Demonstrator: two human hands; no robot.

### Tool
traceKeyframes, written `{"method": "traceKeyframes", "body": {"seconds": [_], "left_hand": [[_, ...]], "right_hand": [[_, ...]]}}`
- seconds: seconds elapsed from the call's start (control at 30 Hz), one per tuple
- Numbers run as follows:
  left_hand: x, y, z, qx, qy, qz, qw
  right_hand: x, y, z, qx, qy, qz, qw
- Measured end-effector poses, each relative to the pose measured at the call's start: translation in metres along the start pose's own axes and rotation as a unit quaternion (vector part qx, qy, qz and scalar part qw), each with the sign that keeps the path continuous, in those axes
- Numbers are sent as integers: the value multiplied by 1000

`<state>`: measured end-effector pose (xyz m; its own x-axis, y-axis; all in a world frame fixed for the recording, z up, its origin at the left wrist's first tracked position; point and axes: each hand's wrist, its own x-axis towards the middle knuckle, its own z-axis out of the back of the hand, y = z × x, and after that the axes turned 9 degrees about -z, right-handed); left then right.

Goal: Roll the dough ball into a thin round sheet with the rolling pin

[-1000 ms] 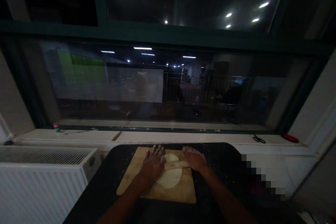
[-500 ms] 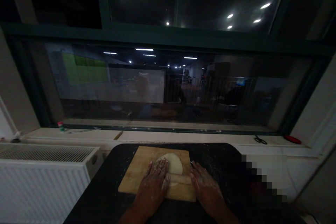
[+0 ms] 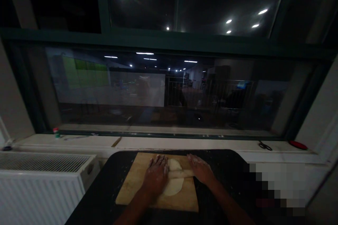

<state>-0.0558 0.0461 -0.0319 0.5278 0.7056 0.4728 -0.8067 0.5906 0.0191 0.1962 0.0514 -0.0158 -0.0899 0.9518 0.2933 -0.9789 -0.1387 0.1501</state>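
A wooden rolling pin (image 3: 181, 173) lies crosswise over a flat, pale round of dough (image 3: 174, 187), which shows in front of the pin and behind it. My left hand (image 3: 157, 173) rests palm down on the pin's left end, fingers stretched forward over the dough's left side. At the other end, my right hand (image 3: 200, 169) presses flat with its fingers reaching ahead. White flour coats the fingers of both hands. Under the dough is a wooden cutting board (image 3: 129, 186). The pin's ends are hidden beneath my hands.
The board sits on a black table (image 3: 224, 163) flecked with flour. Behind it runs a white windowsill (image 3: 185, 144) with scissors (image 3: 264, 146), a red round object (image 3: 298, 145) and a small red-and-green container (image 3: 56, 133). A white radiator (image 3: 39, 186) stands at the left.
Both hands have pushed the rolling pin forward, away from me, across the dough. More dough now shows on the near side of the pin. The view has tipped slightly upward.
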Motion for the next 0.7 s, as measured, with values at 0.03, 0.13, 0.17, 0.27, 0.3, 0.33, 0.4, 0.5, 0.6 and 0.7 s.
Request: {"method": "traceKeyframes", "body": {"seconds": [0.03, 0.13, 0.17, 0.27, 0.3, 0.33, 0.4, 0.5, 0.6, 0.7], "left_hand": [[-7, -4, 3, 2, -15, -16, 1000], [-33, -19, 12, 12, -54, -53, 997], [-42, -24, 16, 16, -62, -60, 996], [-67, -34, 23, 28, -74, -73, 994], [-72, -36, 24, 31, -76, -78, 994], [-74, -37, 25, 34, -76, -83, 993], [-70, -35, 25, 36, -69, -84, 993], [-45, -26, 24, 32, -45, -64, 996], [-12, -12, 20, 18, -14, -21, 1000], [15, 1, 12, 5, 3, 53, 999]], "right_hand": [[-11, -1, -3, -11, -13, 2, 1000], [-48, -3, -10, -6, -76, -9, 997], [-61, -3, -13, 9, -101, -13, 995], [-90, -5, -16, 54, -162, 0, 985], [-95, -6, -16, 60, -173, 15, 983], [-96, -6, -16, 63, -179, 32, 981], [-91, -6, -12, 63, -176, 49, 981], [-61, -4, -6, 56, -126, 22, 990], [-16, 0, 0, 50, -60, -11, 997], [28, 2, 5, 56, -49, -9, 997]]}}
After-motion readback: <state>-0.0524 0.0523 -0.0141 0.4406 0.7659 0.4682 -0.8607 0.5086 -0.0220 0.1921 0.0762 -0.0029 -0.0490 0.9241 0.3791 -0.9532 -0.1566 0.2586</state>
